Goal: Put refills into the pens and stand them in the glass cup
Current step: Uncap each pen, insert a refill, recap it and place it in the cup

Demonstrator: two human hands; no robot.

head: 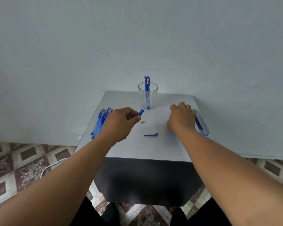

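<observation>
The left hand (121, 123) pinches a blue pen barrel (141, 111) (cap (151, 134) lying on the table (145, 149)). The right hand (181, 119), fingers curled, reaches into a clear tray (205, 126); its hold cannot be told.

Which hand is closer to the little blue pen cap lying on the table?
The left hand looks a bit closer. It holds a blue pen barrel up and left of the small blue pen cap. The right hand reaches into a clear plastic tray, off to the cap's right.
</observation>
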